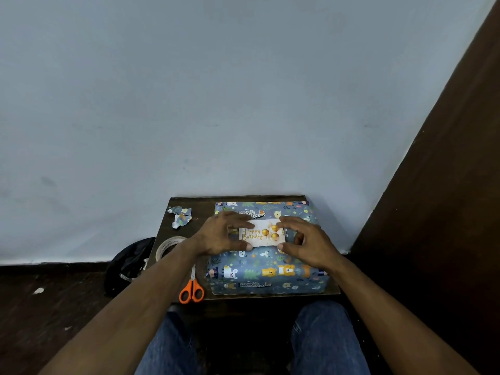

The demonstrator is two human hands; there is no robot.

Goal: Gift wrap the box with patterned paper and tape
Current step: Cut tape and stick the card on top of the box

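A box (267, 269) wrapped in blue paper with an animal pattern lies on a small dark table (189, 204). On its top sits a white "Happy Birthday" card (263, 234) with gold balloons. My left hand (224, 235) holds the card's left edge between thumb and fingers. My right hand (305, 243) holds the card's right edge the same way. A roll of clear tape (166, 246) lies at the table's left edge, partly hidden by my left forearm.
Orange-handled scissors (192, 289) lie at the table's front left. A scrap of patterned paper (180, 216) sits at the back left corner. A black bag (130, 263) lies on the floor left of the table. A wall stands behind, dark wood to the right.
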